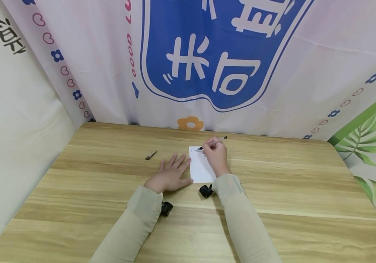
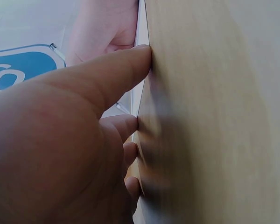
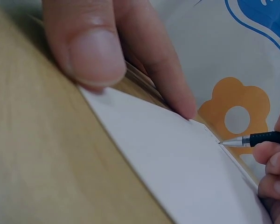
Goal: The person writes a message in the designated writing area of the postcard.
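A white sheet of paper (image 1: 201,168) lies on the wooden table, with a few small marks near its top left corner. My right hand (image 1: 216,155) pinches a pen (image 1: 220,140) with a clear barrel and black grip. In the right wrist view the pen's silver tip (image 3: 231,142) meets the paper close to its far edge. Spread flat at the sheet's left side, my left hand (image 1: 171,176) touches the paper's edge with thumb and index finger. The left wrist view shows its thumb (image 2: 126,70) extended along that edge.
A pen cap (image 1: 151,155) lies on the table left of the paper, beyond my left hand. Black wrist cameras sit by both cuffs. At the table's far edge hangs a printed curtain (image 1: 109,73) with a blue emblem and an orange flower.
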The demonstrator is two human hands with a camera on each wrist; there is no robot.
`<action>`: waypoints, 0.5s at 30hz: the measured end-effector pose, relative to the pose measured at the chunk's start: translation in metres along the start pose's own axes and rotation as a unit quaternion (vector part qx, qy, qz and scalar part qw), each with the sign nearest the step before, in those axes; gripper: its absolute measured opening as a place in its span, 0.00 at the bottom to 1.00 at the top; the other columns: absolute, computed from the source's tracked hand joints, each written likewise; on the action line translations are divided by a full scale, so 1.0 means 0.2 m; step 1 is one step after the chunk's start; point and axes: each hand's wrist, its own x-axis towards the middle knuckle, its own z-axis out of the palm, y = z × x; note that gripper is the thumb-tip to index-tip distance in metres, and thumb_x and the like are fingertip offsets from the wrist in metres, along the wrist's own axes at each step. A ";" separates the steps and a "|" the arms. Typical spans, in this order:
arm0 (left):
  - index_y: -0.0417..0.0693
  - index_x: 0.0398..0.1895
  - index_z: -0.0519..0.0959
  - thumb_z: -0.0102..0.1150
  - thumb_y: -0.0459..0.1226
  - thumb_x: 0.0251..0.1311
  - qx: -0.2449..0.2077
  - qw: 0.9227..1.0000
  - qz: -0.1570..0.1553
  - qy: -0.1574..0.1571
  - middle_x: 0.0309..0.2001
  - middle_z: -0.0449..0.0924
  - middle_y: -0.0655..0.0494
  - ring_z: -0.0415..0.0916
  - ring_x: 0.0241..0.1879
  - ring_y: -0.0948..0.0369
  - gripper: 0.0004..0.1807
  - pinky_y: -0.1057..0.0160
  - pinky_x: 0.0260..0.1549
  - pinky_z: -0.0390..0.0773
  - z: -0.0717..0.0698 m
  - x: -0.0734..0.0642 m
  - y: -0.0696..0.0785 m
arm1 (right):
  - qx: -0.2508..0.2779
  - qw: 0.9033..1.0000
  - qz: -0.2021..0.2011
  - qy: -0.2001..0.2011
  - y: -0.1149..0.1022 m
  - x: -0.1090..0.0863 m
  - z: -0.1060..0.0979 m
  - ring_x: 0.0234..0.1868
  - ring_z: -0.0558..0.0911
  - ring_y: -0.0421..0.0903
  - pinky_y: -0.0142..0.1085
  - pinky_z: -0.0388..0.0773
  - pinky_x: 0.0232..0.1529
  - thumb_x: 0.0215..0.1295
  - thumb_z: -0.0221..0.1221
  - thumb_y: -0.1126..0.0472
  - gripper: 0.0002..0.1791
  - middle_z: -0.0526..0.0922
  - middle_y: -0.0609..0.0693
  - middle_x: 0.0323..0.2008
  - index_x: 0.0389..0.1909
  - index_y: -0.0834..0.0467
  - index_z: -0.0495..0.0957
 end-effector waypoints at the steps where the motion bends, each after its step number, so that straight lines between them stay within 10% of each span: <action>1: 0.54 0.83 0.42 0.48 0.57 0.74 0.000 1.000 0.000 0.000 0.83 0.31 0.53 0.22 0.80 0.47 0.44 0.34 0.72 0.26 0.00 0.00 0.00 | 0.000 1.000 0.000 0.000 0.00 0.00 0.00 0.27 0.80 0.46 0.31 0.76 0.27 0.66 0.58 0.64 0.05 0.80 0.53 0.26 0.30 0.60 0.78; 15: 0.54 0.83 0.42 0.48 0.57 0.74 0.000 1.000 0.000 0.000 0.83 0.31 0.54 0.22 0.80 0.47 0.44 0.34 0.72 0.26 0.00 0.00 0.00 | 0.014 1.000 0.010 -0.006 -0.01 -0.01 0.00 0.28 0.79 0.46 0.30 0.76 0.28 0.67 0.57 0.64 0.04 0.81 0.55 0.28 0.33 0.60 0.79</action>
